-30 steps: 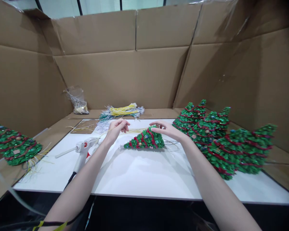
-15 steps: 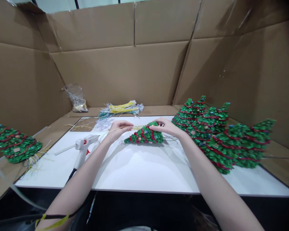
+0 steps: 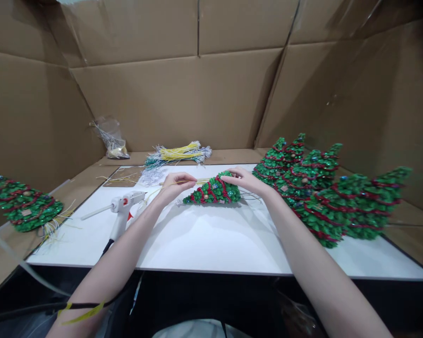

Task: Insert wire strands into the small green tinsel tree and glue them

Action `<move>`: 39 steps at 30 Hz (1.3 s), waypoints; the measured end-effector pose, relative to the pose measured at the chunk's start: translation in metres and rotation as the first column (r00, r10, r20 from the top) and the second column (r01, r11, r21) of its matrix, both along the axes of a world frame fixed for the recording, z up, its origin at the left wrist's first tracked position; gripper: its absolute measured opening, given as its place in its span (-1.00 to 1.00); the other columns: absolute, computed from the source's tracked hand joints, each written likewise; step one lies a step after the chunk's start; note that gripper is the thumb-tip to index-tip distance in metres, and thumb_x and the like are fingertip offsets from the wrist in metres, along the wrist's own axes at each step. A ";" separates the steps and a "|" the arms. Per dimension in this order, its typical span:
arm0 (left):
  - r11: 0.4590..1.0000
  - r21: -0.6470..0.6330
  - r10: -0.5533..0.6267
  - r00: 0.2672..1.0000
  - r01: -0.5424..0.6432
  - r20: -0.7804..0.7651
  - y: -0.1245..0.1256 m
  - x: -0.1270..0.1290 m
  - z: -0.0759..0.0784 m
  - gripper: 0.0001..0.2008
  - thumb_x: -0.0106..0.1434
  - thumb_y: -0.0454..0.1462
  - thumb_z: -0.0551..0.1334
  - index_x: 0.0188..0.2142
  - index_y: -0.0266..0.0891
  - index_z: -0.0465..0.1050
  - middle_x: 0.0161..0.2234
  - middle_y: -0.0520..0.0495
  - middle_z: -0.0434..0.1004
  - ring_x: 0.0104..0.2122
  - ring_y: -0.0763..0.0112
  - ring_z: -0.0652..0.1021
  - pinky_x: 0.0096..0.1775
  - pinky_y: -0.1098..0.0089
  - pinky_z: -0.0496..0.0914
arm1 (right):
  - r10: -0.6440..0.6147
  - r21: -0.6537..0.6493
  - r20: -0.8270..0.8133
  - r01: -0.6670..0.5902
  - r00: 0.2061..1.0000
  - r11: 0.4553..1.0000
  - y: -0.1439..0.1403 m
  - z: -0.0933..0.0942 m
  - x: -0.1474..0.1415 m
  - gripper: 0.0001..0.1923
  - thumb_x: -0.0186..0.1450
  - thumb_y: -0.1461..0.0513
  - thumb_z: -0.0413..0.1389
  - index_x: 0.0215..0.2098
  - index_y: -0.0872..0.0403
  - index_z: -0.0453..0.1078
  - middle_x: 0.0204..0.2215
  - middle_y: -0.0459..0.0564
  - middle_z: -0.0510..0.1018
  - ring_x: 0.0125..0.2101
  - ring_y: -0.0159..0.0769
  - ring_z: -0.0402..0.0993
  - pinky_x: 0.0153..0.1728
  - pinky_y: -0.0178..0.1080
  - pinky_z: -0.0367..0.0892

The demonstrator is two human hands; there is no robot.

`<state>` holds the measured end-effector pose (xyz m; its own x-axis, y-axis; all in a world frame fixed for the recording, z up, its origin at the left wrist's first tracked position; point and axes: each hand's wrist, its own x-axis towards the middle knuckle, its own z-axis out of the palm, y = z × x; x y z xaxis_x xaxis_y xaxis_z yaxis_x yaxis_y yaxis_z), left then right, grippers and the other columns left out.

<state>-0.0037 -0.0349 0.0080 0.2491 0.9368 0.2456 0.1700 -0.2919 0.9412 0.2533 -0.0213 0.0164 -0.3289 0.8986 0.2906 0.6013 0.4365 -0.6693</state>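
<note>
Two bare hands are working at frame centre on a white tabletop [image 3: 211, 244]. Left hand [image 3: 172, 185] is pinching a thin yellow wire strand [image 3: 188, 181]; right hand [image 3: 246, 180] is resting, fingers together, on a small green cone-shaped tree with red garland [image 3: 213, 191], lying sideways. White glue gun [image 3: 121, 211] is lying at left.

A white tabletop [image 3: 211, 244] was bordered by brown cardboard. A small green tree [image 3: 213, 191] lay on its side near the middle, with a white glue gun [image 3: 121, 209] to its left. Finished trees [image 3: 324, 192] were piled along the right edge. Bundles of yellow and silver wire [image 3: 178, 155] and a clear bag [image 3: 113, 140] lay at the back; another tree [image 3: 23, 204] lay far left.
</note>
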 end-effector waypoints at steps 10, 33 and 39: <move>0.998 0.064 0.020 0.997 -0.016 -0.068 -0.001 0.002 0.000 -0.85 0.00 -0.23 0.31 -0.44 -0.27 0.52 -0.42 -0.06 0.55 -0.35 0.36 0.54 -0.21 0.39 0.41 | -0.016 -0.021 -0.023 0.015 1.000 1.000 0.004 -0.004 0.000 -0.58 0.12 -0.09 0.07 -0.33 0.06 0.45 -0.39 -0.02 0.42 -0.35 -0.25 0.29 -0.32 -0.23 0.21; 0.998 0.064 0.000 0.996 0.006 -0.091 -0.005 0.005 0.005 -0.80 0.02 -0.20 0.31 -0.41 -0.32 0.50 -0.41 -0.07 0.53 -0.35 0.37 0.52 -0.23 0.42 0.40 | -0.008 -0.057 -0.007 0.007 1.000 0.998 0.005 -0.001 -0.002 -0.56 0.12 -0.13 0.05 -0.40 0.08 0.42 -0.41 -0.04 0.40 -0.33 -0.25 0.27 -0.28 -0.23 0.19; 0.999 0.047 -0.006 0.993 0.011 -0.118 0.000 0.003 -0.001 -0.79 0.03 -0.19 0.30 -0.40 -0.31 0.50 -0.40 -0.07 0.54 -0.34 0.36 0.53 -0.24 0.43 0.39 | 0.001 -0.053 -0.022 -0.002 1.000 0.999 0.005 -0.002 -0.002 -0.55 0.12 -0.13 0.06 -0.40 0.08 0.42 -0.41 -0.04 0.41 -0.35 -0.25 0.27 -0.30 -0.24 0.18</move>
